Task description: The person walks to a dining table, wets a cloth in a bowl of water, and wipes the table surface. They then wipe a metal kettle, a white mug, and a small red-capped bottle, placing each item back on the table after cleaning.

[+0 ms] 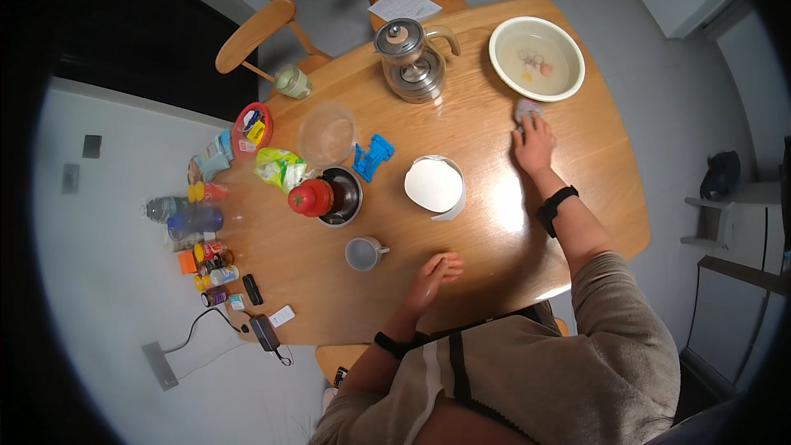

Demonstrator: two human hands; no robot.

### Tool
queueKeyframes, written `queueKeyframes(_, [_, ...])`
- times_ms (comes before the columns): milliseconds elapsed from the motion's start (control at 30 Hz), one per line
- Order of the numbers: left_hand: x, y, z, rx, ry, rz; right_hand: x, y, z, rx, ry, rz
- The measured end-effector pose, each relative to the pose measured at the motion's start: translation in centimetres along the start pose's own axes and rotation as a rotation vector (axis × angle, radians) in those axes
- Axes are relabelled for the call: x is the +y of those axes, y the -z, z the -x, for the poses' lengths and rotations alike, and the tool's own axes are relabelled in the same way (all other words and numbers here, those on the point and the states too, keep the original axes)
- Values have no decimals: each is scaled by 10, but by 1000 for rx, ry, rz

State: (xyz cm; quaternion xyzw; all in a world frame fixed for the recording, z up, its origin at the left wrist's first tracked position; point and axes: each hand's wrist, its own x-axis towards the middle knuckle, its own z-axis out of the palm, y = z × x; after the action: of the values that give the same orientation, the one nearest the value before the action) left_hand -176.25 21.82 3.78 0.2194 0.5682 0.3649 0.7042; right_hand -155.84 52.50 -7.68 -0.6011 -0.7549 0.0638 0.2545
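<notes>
My right hand reaches forward, its fingers on a small crumpled grey cloth on the wooden table. Just beyond the cloth stands a white basin of cloudy water, with several small coloured items in it, too small to name. Close to the table's near edge hovers my left hand, loosely curled, with nothing visible in it. To its left is a grey mug. A round container with a white top stands between my hands, a torn-looking strip along its rim.
A glass kettle stands at the back. Left of centre are a blue plastic piece, a clear bowl, a dark-lined pot and a red-capped bottle. Several bottles and a power adapter line the left side.
</notes>
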Motion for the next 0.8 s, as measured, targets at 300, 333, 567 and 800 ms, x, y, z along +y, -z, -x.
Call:
queueKeyframes(300, [-9, 22, -30, 95, -27, 17, -72, -14, -15, -488, 311, -437])
queueKeyframes(333, [-8, 25, -34, 130, -47, 21, -75, -7, -1, -421, 459, -308])
queueKeyframes(567, [2, 29, -54, 225, -61, -33, -45, 53, 59, -463, 516, -332])
queueKeyframes(800, [-7, 27, -63, 157, -152, -83, -6, 117, 118, -729, 356, -234])
